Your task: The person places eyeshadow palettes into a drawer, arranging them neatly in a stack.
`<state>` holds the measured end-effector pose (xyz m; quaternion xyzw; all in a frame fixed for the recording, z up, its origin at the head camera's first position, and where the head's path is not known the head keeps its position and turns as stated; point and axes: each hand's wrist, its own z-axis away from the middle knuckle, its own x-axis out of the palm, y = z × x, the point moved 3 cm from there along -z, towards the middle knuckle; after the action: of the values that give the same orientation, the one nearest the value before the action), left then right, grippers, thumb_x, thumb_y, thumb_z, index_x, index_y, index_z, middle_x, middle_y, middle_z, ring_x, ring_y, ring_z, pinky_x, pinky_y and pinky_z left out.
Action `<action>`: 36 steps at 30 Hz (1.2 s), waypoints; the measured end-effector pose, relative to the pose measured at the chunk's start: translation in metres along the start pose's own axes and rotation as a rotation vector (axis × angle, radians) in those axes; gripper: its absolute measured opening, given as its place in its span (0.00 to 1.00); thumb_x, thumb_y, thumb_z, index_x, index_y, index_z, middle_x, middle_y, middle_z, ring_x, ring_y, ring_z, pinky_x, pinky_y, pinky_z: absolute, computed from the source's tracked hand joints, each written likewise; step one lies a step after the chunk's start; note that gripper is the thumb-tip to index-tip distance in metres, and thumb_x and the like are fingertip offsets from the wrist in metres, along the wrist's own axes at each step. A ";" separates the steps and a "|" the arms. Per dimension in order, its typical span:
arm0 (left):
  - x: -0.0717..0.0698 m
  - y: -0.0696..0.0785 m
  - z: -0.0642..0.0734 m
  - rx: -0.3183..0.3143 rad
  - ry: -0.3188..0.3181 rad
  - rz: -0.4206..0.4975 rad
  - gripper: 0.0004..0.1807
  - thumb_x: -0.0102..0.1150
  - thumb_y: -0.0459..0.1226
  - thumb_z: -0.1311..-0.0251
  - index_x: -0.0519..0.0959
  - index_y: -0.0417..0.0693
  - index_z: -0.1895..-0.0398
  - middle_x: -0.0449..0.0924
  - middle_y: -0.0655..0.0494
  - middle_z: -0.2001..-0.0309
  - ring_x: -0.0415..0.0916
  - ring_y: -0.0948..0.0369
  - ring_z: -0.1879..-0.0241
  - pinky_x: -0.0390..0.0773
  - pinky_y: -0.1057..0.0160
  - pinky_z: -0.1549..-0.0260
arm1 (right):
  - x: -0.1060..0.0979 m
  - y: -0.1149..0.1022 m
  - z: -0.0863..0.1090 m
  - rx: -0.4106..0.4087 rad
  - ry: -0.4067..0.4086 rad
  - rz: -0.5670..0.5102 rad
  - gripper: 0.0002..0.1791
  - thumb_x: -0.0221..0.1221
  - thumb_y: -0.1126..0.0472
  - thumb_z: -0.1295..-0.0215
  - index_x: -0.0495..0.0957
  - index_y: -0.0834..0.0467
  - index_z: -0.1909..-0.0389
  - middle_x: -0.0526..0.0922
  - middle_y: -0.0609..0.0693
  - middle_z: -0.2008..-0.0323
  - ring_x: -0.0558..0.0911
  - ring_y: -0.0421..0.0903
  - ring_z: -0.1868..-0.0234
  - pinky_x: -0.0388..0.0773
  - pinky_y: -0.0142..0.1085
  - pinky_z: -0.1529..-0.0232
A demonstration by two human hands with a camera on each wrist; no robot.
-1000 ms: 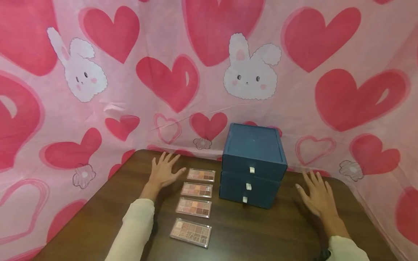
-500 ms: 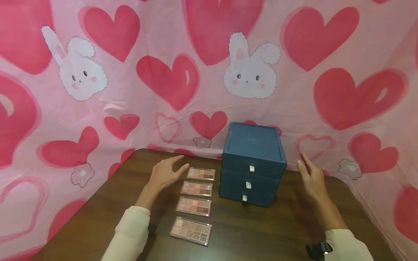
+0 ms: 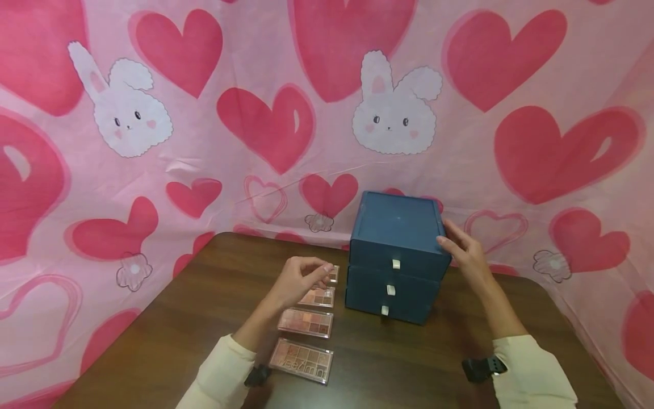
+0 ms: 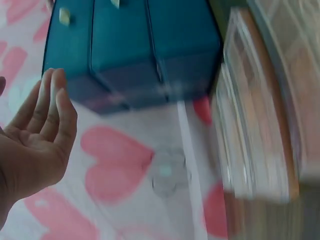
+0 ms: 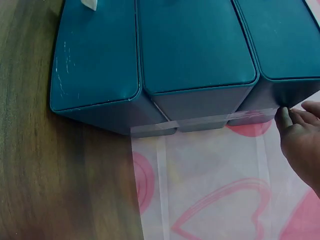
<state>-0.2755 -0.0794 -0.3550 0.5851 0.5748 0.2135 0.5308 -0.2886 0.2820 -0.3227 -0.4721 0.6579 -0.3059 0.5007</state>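
A blue three-drawer box [image 3: 403,224] stands right of centre on the table, with small pale pull tabs on its drawers. My right hand [image 3: 472,261] reaches to its upper right side; in the right wrist view, the fingertips [image 5: 283,114] touch the top drawer unit's side. My left hand [image 3: 298,281] hovers left of the box with loosely bent fingers and nothing in them, as the left wrist view of the hand [image 4: 42,132] confirms. Beneath and before it lie several clear-lidded eyeshadow palettes in a column, the nearest palette [image 3: 302,361] fully visible, the farthest palette [image 3: 334,274] mostly hidden behind the hand.
The dark wooden table [image 3: 168,335] has rounded far corners. Behind it hangs a pink cloth [image 3: 327,142] printed with hearts and rabbits, close behind the box. A black wrist strap [image 3: 482,368] shows at the right sleeve, and another strap [image 3: 257,375] at the left.
My left hand has moved right from beside the palettes to over the far ones, toward the box. My right hand has lifted off the table and moved left to the box's side.
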 end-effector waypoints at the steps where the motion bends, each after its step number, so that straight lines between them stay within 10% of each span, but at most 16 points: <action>1: 0.006 0.002 0.000 -0.007 -0.034 0.041 0.18 0.57 0.40 0.29 0.85 0.32 0.54 0.87 0.34 0.66 0.87 0.49 0.68 0.88 0.55 0.64 | 0.000 0.001 -0.001 0.011 -0.010 -0.008 0.38 0.51 0.54 0.22 0.48 0.60 0.19 0.50 0.61 0.19 0.54 0.58 0.19 0.64 0.10 0.42; 8: 0.048 0.009 -0.010 -0.114 -0.246 0.271 0.28 0.50 0.47 0.25 0.79 0.26 0.45 0.84 0.28 0.53 0.90 0.52 0.58 0.86 0.48 0.52 | 0.002 0.011 -0.007 0.080 -0.033 -0.144 0.40 0.53 0.61 0.25 0.45 0.61 0.19 0.46 0.63 0.19 0.53 0.56 0.19 0.68 0.12 0.46; 15: 0.075 0.005 -0.029 -0.253 -0.272 0.384 0.27 0.49 0.47 0.26 0.79 0.31 0.41 0.85 0.33 0.48 0.89 0.58 0.57 0.85 0.54 0.47 | 0.005 0.014 -0.010 0.065 -0.005 -0.163 0.39 0.53 0.61 0.26 0.48 0.62 0.20 0.49 0.67 0.21 0.72 0.22 0.40 0.73 0.14 0.50; 21: 0.101 0.001 -0.039 -0.330 -0.314 0.501 0.29 0.47 0.49 0.25 0.76 0.31 0.38 0.83 0.33 0.43 0.88 0.55 0.50 0.83 0.56 0.44 | 0.007 0.016 -0.009 0.073 0.014 -0.204 0.38 0.52 0.63 0.27 0.48 0.63 0.20 0.49 0.68 0.21 0.74 0.17 0.51 0.78 0.17 0.54; 36: 0.132 0.009 -0.066 -0.437 -0.066 0.705 0.26 0.53 0.48 0.26 0.82 0.31 0.48 0.89 0.39 0.55 0.89 0.62 0.62 0.86 0.59 0.52 | 0.007 0.017 -0.016 0.058 0.089 -0.226 0.36 0.50 0.64 0.29 0.53 0.63 0.22 0.52 0.70 0.23 0.78 0.21 0.55 0.82 0.22 0.62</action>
<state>-0.2961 0.0657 -0.3721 0.6262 0.2629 0.4802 0.5551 -0.3097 0.2803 -0.3348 -0.5145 0.6129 -0.4001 0.4468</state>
